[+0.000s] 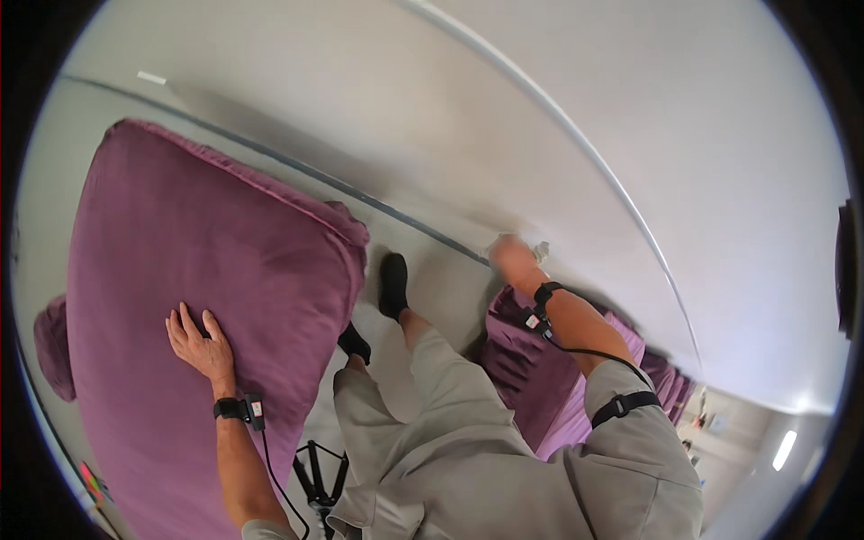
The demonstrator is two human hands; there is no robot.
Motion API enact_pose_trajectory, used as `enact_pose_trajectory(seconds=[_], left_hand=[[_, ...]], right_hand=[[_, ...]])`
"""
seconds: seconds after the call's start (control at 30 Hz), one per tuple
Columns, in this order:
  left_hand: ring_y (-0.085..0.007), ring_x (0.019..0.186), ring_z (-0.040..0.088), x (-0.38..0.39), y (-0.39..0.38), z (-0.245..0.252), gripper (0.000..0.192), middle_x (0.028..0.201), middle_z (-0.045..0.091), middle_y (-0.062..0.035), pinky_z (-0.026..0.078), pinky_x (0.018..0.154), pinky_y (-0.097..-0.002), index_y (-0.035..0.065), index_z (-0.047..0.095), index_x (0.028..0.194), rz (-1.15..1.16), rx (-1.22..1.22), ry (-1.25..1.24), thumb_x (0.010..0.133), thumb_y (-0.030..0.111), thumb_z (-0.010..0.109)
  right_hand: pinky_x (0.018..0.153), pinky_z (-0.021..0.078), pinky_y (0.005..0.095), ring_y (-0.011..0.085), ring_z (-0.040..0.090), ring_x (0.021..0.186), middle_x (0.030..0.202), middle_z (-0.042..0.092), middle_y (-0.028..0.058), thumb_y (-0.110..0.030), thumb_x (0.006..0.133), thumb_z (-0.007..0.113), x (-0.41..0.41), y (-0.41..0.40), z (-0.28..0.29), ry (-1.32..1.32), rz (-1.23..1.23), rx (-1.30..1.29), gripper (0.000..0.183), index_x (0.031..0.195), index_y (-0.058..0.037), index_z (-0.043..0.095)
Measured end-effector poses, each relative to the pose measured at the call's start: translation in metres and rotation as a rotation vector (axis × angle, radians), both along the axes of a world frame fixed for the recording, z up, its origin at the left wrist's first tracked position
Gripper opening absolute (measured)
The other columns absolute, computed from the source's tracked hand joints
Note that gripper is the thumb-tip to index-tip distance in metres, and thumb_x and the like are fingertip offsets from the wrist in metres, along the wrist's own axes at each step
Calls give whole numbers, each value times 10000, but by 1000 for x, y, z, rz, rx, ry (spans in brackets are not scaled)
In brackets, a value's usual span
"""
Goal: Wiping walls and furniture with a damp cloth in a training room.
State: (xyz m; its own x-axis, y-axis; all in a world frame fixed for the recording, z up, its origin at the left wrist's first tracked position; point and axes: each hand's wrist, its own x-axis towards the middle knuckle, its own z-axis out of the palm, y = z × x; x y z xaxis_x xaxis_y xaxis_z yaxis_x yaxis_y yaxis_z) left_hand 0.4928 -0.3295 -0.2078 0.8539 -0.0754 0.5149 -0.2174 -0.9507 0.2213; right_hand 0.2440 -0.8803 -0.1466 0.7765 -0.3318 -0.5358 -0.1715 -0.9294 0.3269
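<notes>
My left hand (203, 345) lies palm down, fingers apart, on a large purple fabric-covered mattress or cushion (196, 243) that fills the left side of the view. My right hand (514, 260) is blurred and reaches forward by the wall, with a crumpled whitish thing (541, 252) partly showing beside it; whether the hand grips it I cannot tell. Just below that hand is a pile of folded purple fabric (533, 364), dark purple and lighter pink-purple. Both wrists wear black straps with small devices and cables.
A pale wall (405, 121) rises ahead, with a dark strip (317, 174) along its foot. My feet in black socks stand on the grey floor (432, 277) between the purple cover and the fabric pile. A black tripod-like stand (318, 476) is beside my legs.
</notes>
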Motion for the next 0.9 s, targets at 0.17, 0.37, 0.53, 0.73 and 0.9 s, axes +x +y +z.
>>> enact_pose_trajectory(seconds=[0.17, 0.37, 0.53, 0.73, 0.9], left_hand=[[-405, 1182, 547, 13, -42, 34, 479, 1299, 576, -211, 448, 997, -470, 27, 584, 1306, -242, -22, 166, 887, 231, 694], [-289, 1133, 598, -71, -164, 84, 677, 1352, 547, -176, 534, 898, -377, 25, 500, 1400, -823, -586, 1002, 798, 121, 793], [-251, 1324, 466, -172, -261, 113, 849, 1465, 444, -179, 457, 1020, -342, 36, 268, 1544, -1026, -672, 1611, 860, 160, 756], [-250, 1315, 481, -220, -289, 117, 976, 1417, 488, -157, 405, 1088, -363, 33, 236, 1546, -1279, -285, 1387, 793, 264, 812], [-243, 1232, 537, -260, -319, 112, 865, 1337, 548, -163, 441, 1027, -356, 14, 344, 1472, -1170, -18, 1391, 784, 264, 804]], right_hand=[[965, 499, 405, 357, 594, 1139, 1219, 624, 190, -62, 731, 669, -70, -30, 23, -625, -453, 401, 508, 1238, -69, 626], [867, 525, 306, 155, 636, 968, 1127, 669, 62, -19, 786, 722, -43, 102, 49, -754, -1302, 1424, 603, 1363, -23, 547], [951, 514, 343, 181, 611, 1100, 1228, 612, 64, -3, 865, 678, -75, 154, 52, -888, -1509, 2015, 580, 1407, -20, 473], [941, 523, 340, 188, 612, 1098, 1242, 600, 81, -66, 957, 603, -115, 173, 50, -1190, -1724, 2185, 464, 1391, 1, 452], [1033, 446, 331, 177, 540, 1223, 1297, 573, 83, -164, 1014, 561, -156, 178, 38, -1321, -1717, 2218, 415, 1384, -8, 456]])
